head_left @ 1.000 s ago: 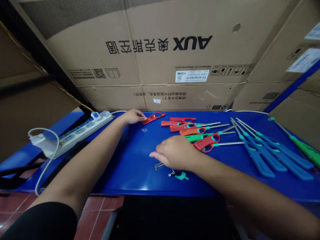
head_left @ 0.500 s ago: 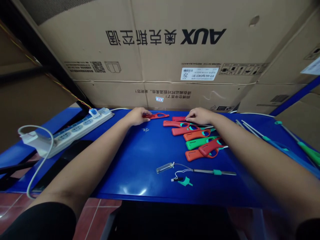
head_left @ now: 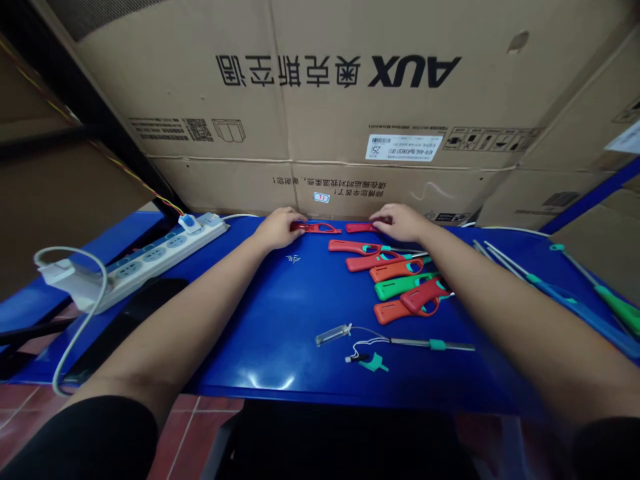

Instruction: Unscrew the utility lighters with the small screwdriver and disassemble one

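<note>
At the back of the blue table, my left hand grips the end of a red lighter casing half, its trigger loop pointing right. Opposite it, my right hand has its fingers closed on another red lighter casing half; the palm hides part of it. Just in front of the right hand lie several assembled lighters, among them a red one and a green one. Nearer me are a clear fuel tank, a metal lighter tube with thin wires, and a teal trigger.
A white power strip with a looping cable stands at the left. A large cardboard box walls off the back. Small pale pins lie near my left hand. Blue and green lighters rest at the right.
Both hands have shifted slightly toward the box, carrying the red casing halves a little farther back. The parts lying on the table keep their arrangement; the view has tilted slightly.
</note>
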Demonstrator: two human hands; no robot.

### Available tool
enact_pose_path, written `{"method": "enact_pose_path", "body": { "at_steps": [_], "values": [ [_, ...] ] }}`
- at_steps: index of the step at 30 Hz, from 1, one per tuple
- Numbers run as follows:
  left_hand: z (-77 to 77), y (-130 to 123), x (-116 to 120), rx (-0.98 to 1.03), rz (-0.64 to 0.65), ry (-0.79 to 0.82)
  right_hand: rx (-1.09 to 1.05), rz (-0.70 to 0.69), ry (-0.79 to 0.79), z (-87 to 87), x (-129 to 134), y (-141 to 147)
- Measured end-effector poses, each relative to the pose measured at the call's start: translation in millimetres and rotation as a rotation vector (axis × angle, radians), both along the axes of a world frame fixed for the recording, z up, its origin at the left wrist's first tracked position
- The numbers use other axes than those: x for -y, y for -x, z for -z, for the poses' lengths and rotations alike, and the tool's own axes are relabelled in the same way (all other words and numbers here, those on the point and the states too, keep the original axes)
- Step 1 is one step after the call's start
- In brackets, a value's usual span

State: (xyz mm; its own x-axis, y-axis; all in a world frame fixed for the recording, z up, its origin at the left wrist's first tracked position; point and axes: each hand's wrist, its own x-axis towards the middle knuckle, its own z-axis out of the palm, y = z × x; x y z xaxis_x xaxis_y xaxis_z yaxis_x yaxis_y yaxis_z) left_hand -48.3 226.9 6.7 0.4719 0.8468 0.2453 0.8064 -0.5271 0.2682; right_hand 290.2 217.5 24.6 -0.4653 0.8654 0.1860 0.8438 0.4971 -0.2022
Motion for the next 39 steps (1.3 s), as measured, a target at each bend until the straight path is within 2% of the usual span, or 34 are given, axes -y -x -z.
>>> {"method": "enact_pose_path", "body": {
  "at_steps": [3,5,7,9,11,12,14,16,20,23,29,34,36,39],
  "values": [
    [-12.4,-11.9,11.2,0.022,0.019,-0.033,-0.047,-0.031,-0.049,-18.0,32.0,3.5],
    [-29.3,-24.9,26.1,0.033,0.060,-0.038,-0.048,-0.100,-0.045,-31.6,65.6,2.9],
    [-51.1,-39.7,49.6,0.025,0.146,-0.038,-0.024,-0.177,-0.048,-41.8,106.3,-1.2],
    [-71.7,-52.9,80.9,-0.026,0.244,-0.004,-0.017,-0.212,-0.046,-44.3,149.3,-9.4],
    [-83.3,-61.8,115.9,-0.083,0.296,0.052,-0.029,-0.225,0.004,-36.8,188.5,-21.4],
    [-84.3,-64.1,132.8,-0.103,0.319,0.080,-0.043,-0.225,0.015,-29.7,205.1,-28.1],
    [-76.7,-64.6,162.0,-0.129,0.348,0.143,-0.048,-0.160,0.028,-11.4,230.6,-41.6],
    [-60.5,-60.6,182.1,-0.148,0.347,0.236,-0.082,-0.082,0.026,7.4,246.1,-52.6],
    [-28.4,-49.0,196.7,-0.149,0.323,0.347,-0.087,-0.038,0.022,29.5,256.6,-62.9],
    [-18.2,-47.0,196.0,-0.126,0.278,0.328,-0.066,-0.026,-0.012,31.6,255.2,-64.4],
    [-21.0,-56.5,187.3,-0.173,0.336,0.287,0.006,0.009,-0.049,25.8,246.9,-71.1],
    [-29.4,-57.8,181.2,-0.171,0.371,0.272,-0.031,0.004,-0.034,16.3,242.6,-76.2],
    [-33.0,-58.9,179.1,-0.161,0.396,0.266,-0.075,0.005,-0.060,12.2,243.8,-67.3],
    [-36.2,-65.2,171.9,-0.184,0.463,0.267,-0.143,-0.061,-0.059,10.9,250.8,-35.5]
  ]
}}
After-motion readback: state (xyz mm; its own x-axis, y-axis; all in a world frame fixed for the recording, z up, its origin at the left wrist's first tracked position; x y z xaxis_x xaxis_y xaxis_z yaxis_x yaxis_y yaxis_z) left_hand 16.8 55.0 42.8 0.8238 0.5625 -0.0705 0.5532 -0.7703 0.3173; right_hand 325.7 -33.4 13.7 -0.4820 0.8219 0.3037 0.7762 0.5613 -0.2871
